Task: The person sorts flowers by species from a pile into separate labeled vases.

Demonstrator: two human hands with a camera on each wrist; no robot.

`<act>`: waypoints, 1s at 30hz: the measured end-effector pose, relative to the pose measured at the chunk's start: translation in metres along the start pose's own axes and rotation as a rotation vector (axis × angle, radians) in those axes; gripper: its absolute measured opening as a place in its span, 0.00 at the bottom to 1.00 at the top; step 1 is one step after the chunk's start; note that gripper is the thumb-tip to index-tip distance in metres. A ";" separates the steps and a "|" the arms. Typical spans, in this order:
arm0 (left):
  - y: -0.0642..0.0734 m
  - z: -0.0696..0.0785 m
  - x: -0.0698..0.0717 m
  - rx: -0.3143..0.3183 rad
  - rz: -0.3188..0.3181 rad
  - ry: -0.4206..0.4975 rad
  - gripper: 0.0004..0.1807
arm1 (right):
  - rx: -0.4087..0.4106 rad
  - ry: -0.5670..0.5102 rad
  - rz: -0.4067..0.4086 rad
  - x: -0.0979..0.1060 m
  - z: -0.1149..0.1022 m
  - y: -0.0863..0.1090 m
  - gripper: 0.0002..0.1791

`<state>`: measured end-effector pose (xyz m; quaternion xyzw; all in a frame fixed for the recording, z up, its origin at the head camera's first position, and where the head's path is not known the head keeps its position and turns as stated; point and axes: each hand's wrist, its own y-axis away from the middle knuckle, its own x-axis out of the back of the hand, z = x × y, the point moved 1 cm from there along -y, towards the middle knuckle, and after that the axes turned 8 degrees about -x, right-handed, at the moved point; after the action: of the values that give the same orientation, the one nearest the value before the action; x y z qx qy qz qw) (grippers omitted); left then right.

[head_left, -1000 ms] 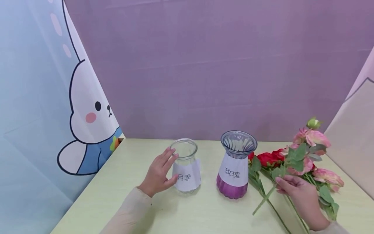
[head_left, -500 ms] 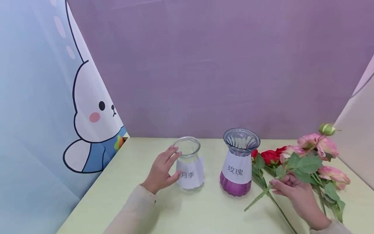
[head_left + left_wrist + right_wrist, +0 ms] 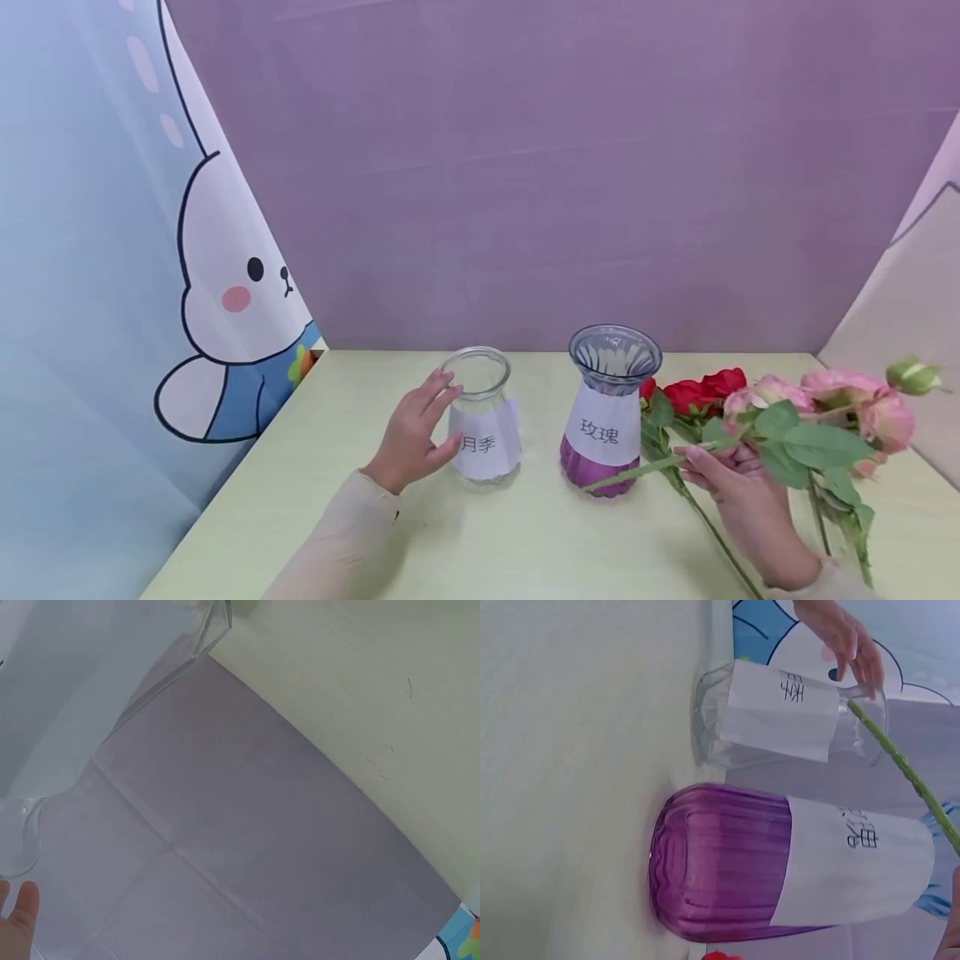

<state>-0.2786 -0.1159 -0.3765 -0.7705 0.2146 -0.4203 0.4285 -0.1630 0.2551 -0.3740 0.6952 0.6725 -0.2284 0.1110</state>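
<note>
Pinches a green stem (image 3: 633, 474) between thumb and fingers of the right hand (image 3: 753, 507), just below the leaves (image 3: 825, 447), other fingers curled and partly hidden. From that hand, slopes down to a cut end at nine o'clock and spreads pink blooms (image 3: 843, 385) and a green bud (image 3: 912, 376) toward two o'clock. Crosses over the base of the purple vase (image 3: 735, 862) in the head view; cannot tell the gap between.

Holds nothing in the left hand (image 3: 415, 433): fingers mostly straight and slightly spread, thumb apart, at nine o'clock of the clear vase (image 3: 480, 401), fingertips at or just beside the rim. Cannot tell about contact.

Looks artificial, so probably light but top-heavy, with a stiff, springy stem, soft petals and thin leaves apt to snag. Best gripped on bare stem below the leaves, never by the blooms.

Find the purple vase upright at ten o'clock from the right hand, with the clear vase at nine o'clock from there. Expect hard, smooth, breakable glass; best steadied around the body or neck, without pressing sideways on the rim.

See also red flowers (image 3: 705, 395) lying at eleven o'clock from the right hand.
</note>
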 end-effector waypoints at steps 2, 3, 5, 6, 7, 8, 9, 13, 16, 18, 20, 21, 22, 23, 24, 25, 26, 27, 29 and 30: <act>0.001 0.001 0.001 0.003 0.003 0.001 0.27 | -0.025 0.004 0.024 -0.005 0.003 0.001 0.12; 0.001 0.001 0.002 0.006 0.001 0.001 0.27 | -0.043 0.012 0.034 -0.006 0.004 0.001 0.12; 0.000 0.001 0.003 0.012 -0.005 0.005 0.27 | -0.062 0.012 0.054 -0.010 0.008 0.002 0.11; 0.000 0.002 0.003 0.014 -0.009 0.007 0.27 | -0.063 0.000 0.061 -0.012 0.010 0.003 0.11; 0.000 0.002 0.003 0.017 -0.012 0.008 0.27 | -0.061 0.004 0.075 -0.014 0.012 0.002 0.10; 0.000 0.002 0.003 0.022 -0.016 0.010 0.28 | -0.068 0.026 0.096 -0.016 0.014 0.003 0.09; 0.000 0.003 0.003 0.026 -0.018 0.012 0.28 | -0.067 0.043 0.111 -0.019 0.016 0.003 0.10; 0.000 0.003 0.001 0.029 -0.015 0.003 0.29 | -0.067 0.198 0.184 -0.031 0.023 0.003 0.11; 0.000 0.003 0.000 0.027 -0.009 -0.005 0.29 | -0.059 0.287 0.199 -0.038 0.028 0.002 0.11; 0.000 0.004 -0.001 0.029 -0.006 -0.006 0.29 | -0.032 0.297 0.187 -0.042 0.031 0.001 0.11; 0.000 0.003 -0.003 0.030 0.003 -0.003 0.29 | 0.018 0.262 0.162 -0.045 0.034 -0.001 0.11; 0.000 0.004 -0.004 0.031 0.008 -0.004 0.29 | 0.046 0.245 0.158 -0.047 0.035 -0.002 0.11; 0.000 0.004 -0.005 0.031 0.014 -0.003 0.28 | 0.066 0.235 0.161 -0.049 0.036 -0.003 0.10; 0.000 0.004 -0.006 0.032 0.020 -0.001 0.28 | 0.080 0.231 0.165 -0.051 0.038 -0.004 0.09; 0.000 0.004 -0.007 0.031 0.028 -0.002 0.28 | 0.090 0.247 0.187 -0.054 0.039 -0.005 0.08; 0.000 0.004 -0.008 0.032 0.032 -0.002 0.28 | 0.093 0.253 0.209 -0.057 0.040 -0.005 0.06; 0.000 0.004 -0.009 0.033 0.038 -0.005 0.28 | 0.093 0.269 0.232 -0.060 0.041 -0.006 0.05; 0.000 0.005 -0.009 0.039 0.038 -0.002 0.28 | 0.090 0.282 0.261 -0.064 0.042 -0.007 0.05; 0.001 0.006 -0.009 0.044 0.035 -0.001 0.28 | 0.081 0.295 0.287 -0.071 0.043 -0.009 0.08; 0.002 0.006 -0.008 0.046 0.031 -0.002 0.29 | 0.077 0.298 0.299 -0.074 0.043 -0.010 0.10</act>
<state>-0.2782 -0.1085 -0.3835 -0.7574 0.2162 -0.4177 0.4530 -0.1791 0.1701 -0.3756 0.8169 0.5617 -0.1297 0.0164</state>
